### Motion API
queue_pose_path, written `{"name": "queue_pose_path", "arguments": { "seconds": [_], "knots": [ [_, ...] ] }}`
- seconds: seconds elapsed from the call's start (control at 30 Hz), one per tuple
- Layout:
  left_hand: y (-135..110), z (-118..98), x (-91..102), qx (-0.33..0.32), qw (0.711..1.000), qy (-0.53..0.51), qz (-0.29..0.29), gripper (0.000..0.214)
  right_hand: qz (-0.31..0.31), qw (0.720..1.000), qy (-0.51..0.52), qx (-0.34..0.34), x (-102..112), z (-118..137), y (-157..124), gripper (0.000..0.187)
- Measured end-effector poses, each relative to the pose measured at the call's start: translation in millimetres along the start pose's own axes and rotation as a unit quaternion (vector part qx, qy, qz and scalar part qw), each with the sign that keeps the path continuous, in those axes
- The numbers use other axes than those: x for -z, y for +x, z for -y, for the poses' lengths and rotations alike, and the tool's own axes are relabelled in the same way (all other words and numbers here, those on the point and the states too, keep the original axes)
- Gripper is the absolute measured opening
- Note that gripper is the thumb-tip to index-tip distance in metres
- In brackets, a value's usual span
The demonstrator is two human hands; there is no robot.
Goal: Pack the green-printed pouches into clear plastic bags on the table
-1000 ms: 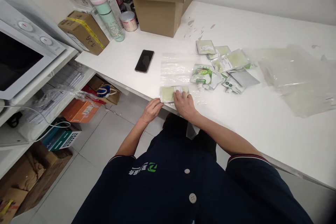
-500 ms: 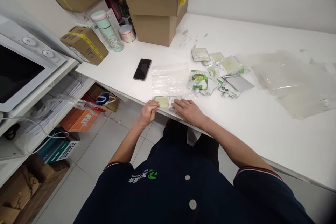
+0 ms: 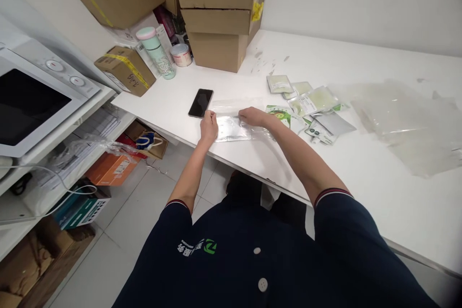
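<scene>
Clear plastic film makes up the flat bag [image 3: 234, 127] that lies on the near-left part of the white table [image 3: 361, 178], just right of the black phone [image 3: 200, 102]. Your left hand [image 3: 209, 126] is closed in a pinch on the bag's left end. Your right hand [image 3: 254, 116] grips its far edge with curled fingers, close to the green kiwi pouch [image 3: 278, 113].

To handle it well, I'd judge, hold both ends level and taut so the film lies flat, and press evenly along the edge rather than in one spot. Mind the table's near edge, since the bag sits close to it.

Glare washes out the film, so whether anything is inside is hard to tell. Your fingertips are hidden under your knuckles. The print on the pale green packets [image 3: 313, 101] further right is too small to read.
</scene>
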State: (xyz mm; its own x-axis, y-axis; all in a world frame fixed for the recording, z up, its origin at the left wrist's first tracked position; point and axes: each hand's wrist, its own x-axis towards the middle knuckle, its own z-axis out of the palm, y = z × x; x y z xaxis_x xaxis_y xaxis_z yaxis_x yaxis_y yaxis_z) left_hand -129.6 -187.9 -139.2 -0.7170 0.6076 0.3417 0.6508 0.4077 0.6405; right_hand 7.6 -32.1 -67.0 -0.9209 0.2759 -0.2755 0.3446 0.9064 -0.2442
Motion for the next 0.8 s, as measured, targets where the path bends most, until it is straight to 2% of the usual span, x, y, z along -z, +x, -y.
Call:
{"name": "queue_pose_path", "arguments": {
  "seconds": [0.07,0.13,0.2,0.23,0.27,0.37,0.47,0.57,0.63,0.7,0.73,0.8],
  "knots": [
    [4.5,-0.1,-4.9,0.007,0.997,0.058,0.040,0.014,-0.013,0.999,-0.016,-0.033,-11.6,0.5,6.2,0.032],
    [5.2,-3.5,-7.1,0.022,0.992,0.106,0.067,0.018,-0.092,0.993,-0.055,-0.056,-22.1,4.3,1.2,0.033],
    [4.7,-8.9,-7.4,0.038,0.987,0.134,0.085,0.022,-0.184,0.978,-0.089,-0.039,-31.1,8.5,-12.5,0.042],
    [4.5,-11.5,-7.3,0.044,0.984,0.142,0.095,0.024,-0.205,0.974,-0.096,-0.010,-35.6,9.9,-20.9,0.048],
    [4.5,-13.8,-7.4,0.047,0.982,0.150,0.102,0.025,-0.200,0.975,-0.096,0.026,-40.3,10.8,-29.1,0.052],
    [5.7,-17.1,-8.8,0.022,0.979,0.181,0.093,0.027,-0.126,0.982,-0.095,0.107,-56.5,10.9,-46.0,0.055],
    [6.5,-14.9,-7.8,-0.055,0.976,0.190,0.090,0.030,-0.124,0.981,-0.116,0.091,-69.4,10.9,-48.4,0.050],
    [0.0,-8.6,8.9,-0.119,0.974,0.104,0.163,0.031,-0.126,0.982,-0.117,0.074,-69.2,13.2,-50.5,0.051],
    [-12.0,-3.1,32.0,-0.114,0.967,0.008,0.226,0.039,-0.094,0.988,-0.093,0.082,-60.7,15.0,-59.2,0.053],
    [-29.5,2.0,59.3,-0.091,0.943,-0.095,0.305,0.053,-0.044,0.993,-0.058,0.091,-47.1,16.1,-73.1,0.053],
    [-39.4,4.1,71.7,-0.087,0.921,-0.142,0.352,0.059,-0.020,0.995,-0.038,0.095,-39.1,16.5,-80.2,0.052],
    [-58.7,6.7,88.5,-0.083,0.890,-0.204,0.400,0.072,0.015,0.995,0.004,0.098,-22.0,16.9,-90.2,0.049]
  ]
}}
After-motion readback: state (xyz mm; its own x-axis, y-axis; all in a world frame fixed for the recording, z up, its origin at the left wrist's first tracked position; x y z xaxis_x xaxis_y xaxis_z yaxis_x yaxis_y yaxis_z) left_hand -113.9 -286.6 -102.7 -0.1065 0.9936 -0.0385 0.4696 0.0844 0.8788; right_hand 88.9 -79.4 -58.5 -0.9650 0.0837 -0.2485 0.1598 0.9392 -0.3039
